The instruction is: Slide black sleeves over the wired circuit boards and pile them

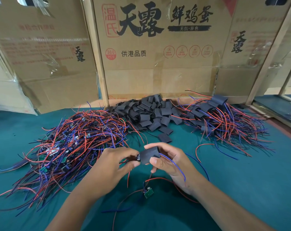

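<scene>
Left of us bare board heap (71, 144), far right finished pile (225, 117) | our right hand (168, 162) pinches black sleeve (149, 155), long axis left-right | our left hand (113, 165) pinches circuit board (138, 158) at the sleeve's left mouth, nearer.

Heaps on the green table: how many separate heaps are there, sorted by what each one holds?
Heap of bare green circuit boards with red and blue wires: 1
Heap of empty black sleeves: 1
Heap of sleeved boards with wires: 1
Total: 3 heaps

Apart from the heaps, one loose green board lies near the hands.
</scene>
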{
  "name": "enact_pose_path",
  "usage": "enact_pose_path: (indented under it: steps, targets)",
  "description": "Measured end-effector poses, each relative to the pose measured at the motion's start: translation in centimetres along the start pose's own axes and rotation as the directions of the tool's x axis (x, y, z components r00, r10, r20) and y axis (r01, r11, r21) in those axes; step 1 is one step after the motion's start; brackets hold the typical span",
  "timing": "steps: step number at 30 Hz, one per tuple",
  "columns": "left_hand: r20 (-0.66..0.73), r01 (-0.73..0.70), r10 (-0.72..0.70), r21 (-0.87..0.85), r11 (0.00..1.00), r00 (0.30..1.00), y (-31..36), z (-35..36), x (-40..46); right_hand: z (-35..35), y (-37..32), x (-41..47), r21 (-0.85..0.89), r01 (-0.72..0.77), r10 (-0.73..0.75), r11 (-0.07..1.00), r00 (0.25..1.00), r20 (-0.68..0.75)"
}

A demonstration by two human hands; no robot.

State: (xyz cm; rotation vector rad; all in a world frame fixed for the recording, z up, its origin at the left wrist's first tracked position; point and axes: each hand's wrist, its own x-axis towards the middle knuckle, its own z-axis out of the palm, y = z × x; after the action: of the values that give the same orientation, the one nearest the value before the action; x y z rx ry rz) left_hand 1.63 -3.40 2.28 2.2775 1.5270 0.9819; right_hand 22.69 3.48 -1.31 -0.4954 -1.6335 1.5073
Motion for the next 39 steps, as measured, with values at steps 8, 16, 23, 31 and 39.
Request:
enact_pose_path:
  steps: [8, 16, 23, 31, 39]
  targets:
    - [-0.039, 0.062, -0.065, -0.075, 0.995, 0.997, -0.1, 0.3, -0.2, 0.3, -0.2, 0.0, 0.042, 0.004, -0.004, 0.999, 1.0, 0.003]
    - [-0.095, 0.067, -0.077, -0.096, 0.993, 0.993, 0.4, 0.3, -0.2, 0.6, -0.9, -0.6, -0.056, 0.004, -0.003, 0.998, 1.0, 0.012]
    - [-0.033, 0.163, -0.178, -0.267, 0.95, 0.983, 0.6, 0.5, -0.1, 0.8, -1.1, -0.5, 0.005, 0.014, -0.013, 1.0, 1.0, -0.025]
    - [-0.1, 0.24, -0.292, -0.353, 0.904, 0.951, 1.0, 2.2, 0.2, 0.6, -0.7, -0.3, 0.087, 0.004, 0.0, 0.996, 0.999, -0.048]
    - [-0.001, 0.311, -0.366, -0.526, 0.792, 0.931, 0.9, 2.3, 0.3, 0.4, -0.8, -0.1, 0.175, -0.077, 0.092, 0.982, 0.993, -0.079]
